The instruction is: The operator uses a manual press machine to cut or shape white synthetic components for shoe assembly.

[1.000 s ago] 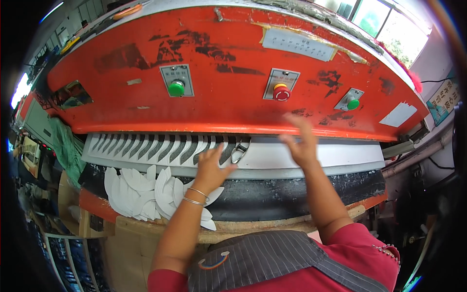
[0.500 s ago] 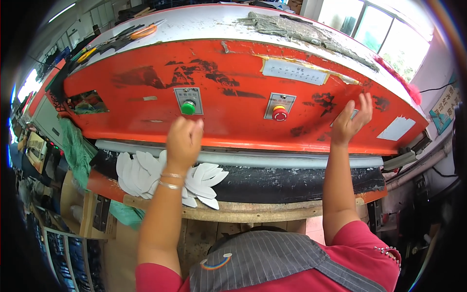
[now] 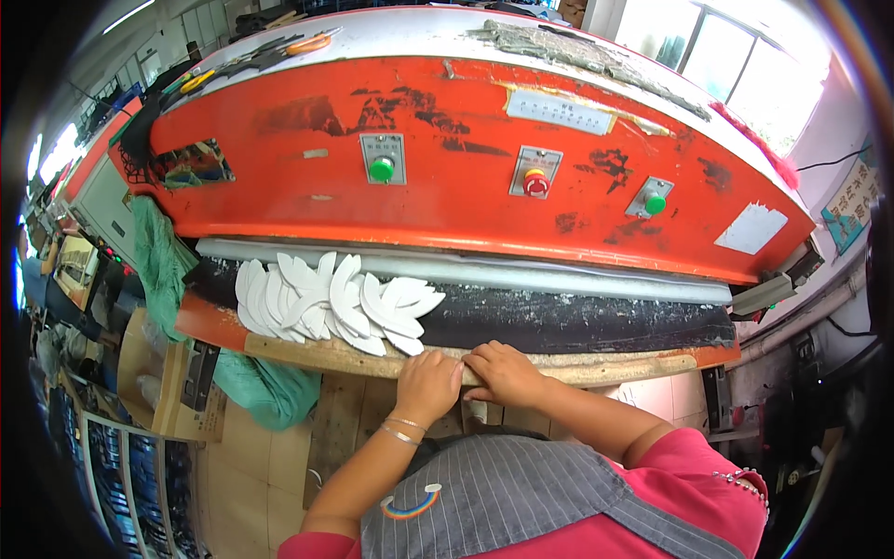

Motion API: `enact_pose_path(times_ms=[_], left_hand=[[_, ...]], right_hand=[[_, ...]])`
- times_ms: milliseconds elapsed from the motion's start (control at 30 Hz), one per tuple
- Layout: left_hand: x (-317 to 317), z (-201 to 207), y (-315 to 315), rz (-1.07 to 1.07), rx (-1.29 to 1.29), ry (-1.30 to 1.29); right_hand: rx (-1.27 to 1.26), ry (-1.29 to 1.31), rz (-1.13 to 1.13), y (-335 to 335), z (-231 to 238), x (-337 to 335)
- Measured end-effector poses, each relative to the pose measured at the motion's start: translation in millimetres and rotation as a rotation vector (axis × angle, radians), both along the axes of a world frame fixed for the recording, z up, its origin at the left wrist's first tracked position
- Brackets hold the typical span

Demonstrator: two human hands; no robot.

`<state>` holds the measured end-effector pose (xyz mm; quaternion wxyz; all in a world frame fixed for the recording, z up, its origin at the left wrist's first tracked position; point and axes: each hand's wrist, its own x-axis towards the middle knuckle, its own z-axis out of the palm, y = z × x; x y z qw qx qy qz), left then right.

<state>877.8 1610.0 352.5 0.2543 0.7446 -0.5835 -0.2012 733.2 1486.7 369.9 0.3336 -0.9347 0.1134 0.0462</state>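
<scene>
My left hand [image 3: 428,388] is closed at the front wooden edge strip [image 3: 596,372] of a red press, with its fingers curled against the wood. Right beside it, my right hand [image 3: 504,373] also has its fingers bent over that strip. The two hands almost touch, and their fingertips are partly hidden. A spread heap of white curved, leaf-shaped pieces [image 3: 349,296] lies just beyond my left hand, on the left part of a worn black bed [image 3: 577,326].
The press's red front panel [image 3: 447,200] carries a left green button [image 3: 382,169], a red stop button [image 3: 535,182] and a right green button [image 3: 656,203]. Orange-handled scissors [image 3: 309,43] lie on its white top. Green sacking [image 3: 270,387] and a cardboard box [image 3: 177,401] are at the left.
Both my hands have come down from in front of the button panel to the wooden edge and drawn together. The right green button is now uncovered. The view has shifted slightly.
</scene>
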Motion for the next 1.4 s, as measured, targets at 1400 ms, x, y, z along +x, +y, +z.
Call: enact_pose_path(times_ms=[1400], left_hand=[[-48, -14, 22, -0.215, -0.376, 0.541]], right_hand=[[0.432, -0.189, -0.540, 17, 57, -63]])
